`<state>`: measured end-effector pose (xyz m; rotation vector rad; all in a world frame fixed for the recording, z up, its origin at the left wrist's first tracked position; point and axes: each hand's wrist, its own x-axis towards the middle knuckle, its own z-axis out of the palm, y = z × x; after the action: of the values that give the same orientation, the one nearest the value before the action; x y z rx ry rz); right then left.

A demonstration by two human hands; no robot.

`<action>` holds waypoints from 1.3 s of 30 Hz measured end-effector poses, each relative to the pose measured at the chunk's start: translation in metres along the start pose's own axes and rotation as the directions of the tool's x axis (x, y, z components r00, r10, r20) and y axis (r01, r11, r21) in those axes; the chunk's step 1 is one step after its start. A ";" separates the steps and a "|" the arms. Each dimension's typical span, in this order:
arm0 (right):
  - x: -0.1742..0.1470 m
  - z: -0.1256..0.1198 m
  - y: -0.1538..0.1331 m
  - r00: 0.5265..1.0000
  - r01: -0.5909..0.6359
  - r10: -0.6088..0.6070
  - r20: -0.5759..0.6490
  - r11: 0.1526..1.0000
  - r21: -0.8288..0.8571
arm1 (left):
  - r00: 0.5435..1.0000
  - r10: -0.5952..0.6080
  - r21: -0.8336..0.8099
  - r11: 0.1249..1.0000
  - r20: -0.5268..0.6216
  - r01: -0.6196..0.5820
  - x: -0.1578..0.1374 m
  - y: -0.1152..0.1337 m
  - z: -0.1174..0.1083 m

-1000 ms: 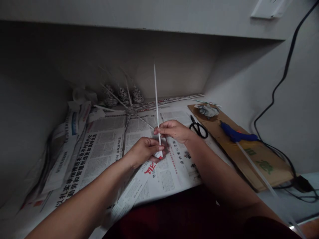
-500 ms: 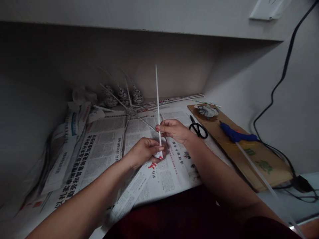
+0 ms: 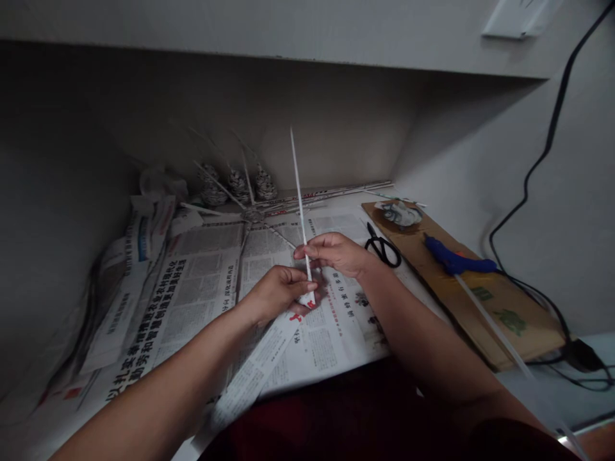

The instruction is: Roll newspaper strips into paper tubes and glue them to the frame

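A thin white rolled paper stick (image 3: pixel 298 186) stands nearly upright between my hands, its top leaning slightly left. My left hand (image 3: pixel 281 293) pinches its lower end, where an unrolled newspaper strip (image 3: pixel 254 371) with red print trails down toward me. Higher up, the thumb and fingers of my right hand (image 3: pixel 336 253) are closed around the stick. Both hands are over newspaper sheets (image 3: pixel 211 282) spread on the work surface. Behind the stick lies a woven hub with paper spokes (image 3: pixel 253 214).
Black-handled scissors (image 3: pixel 382 248) lie right of my right hand. A blue glue gun (image 3: pixel 454 258) and a crumpled wad (image 3: pixel 400 214) rest on cardboard (image 3: pixel 500 314). Small woven paper pieces (image 3: pixel 265 184) stand at the back. Paper strips (image 3: pixel 139 243) pile at left. A shelf (image 3: pixel 269 51) overhangs.
The top of the paper stick has tilted to the left. My right hand's fingertips have shifted slightly left with it, while my left hand stays in place.
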<state>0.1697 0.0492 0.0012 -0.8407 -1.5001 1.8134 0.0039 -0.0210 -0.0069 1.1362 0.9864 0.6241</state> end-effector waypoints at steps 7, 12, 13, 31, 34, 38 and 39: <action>-0.001 0.001 -0.003 0.998 0.008 -0.004 -0.063 0.999 0.048 | 0.999 0.021 0.051 0.998 0.028 -0.022 0.000 0.000 -0.001; -0.001 0.000 -0.002 0.995 -0.018 0.025 -0.096 0.998 0.067 | 1.000 0.001 0.052 0.999 0.021 -0.002 0.000 -0.002 -0.002; -0.001 0.000 -0.002 0.991 -0.009 0.019 -0.133 0.997 0.075 | 1.000 -0.001 0.046 0.999 0.022 0.000 0.001 -0.003 -0.002; -0.003 0.000 -0.005 0.998 -0.041 0.043 -0.049 0.999 0.026 | 1.000 -0.013 0.062 0.998 0.023 0.011 -0.001 0.000 -0.001; -0.002 -0.001 -0.004 0.993 -0.003 0.008 -0.120 0.999 0.042 | 1.000 -0.007 0.073 0.997 0.016 0.006 -0.001 -0.001 -0.002; -0.002 -0.002 -0.003 1.000 -0.007 0.007 0.008 1.000 0.024 | 1.000 0.011 0.069 0.998 0.020 -0.012 -0.001 -0.001 -0.003; -0.002 -0.002 -0.003 1.000 -0.013 0.013 -0.003 1.000 0.022 | 1.000 0.012 0.068 0.998 0.025 -0.014 -0.001 -0.002 -0.003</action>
<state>0.1730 0.0494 0.0042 -0.8442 -1.4733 1.8340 0.0008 -0.0207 -0.0089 1.2085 0.9859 0.5891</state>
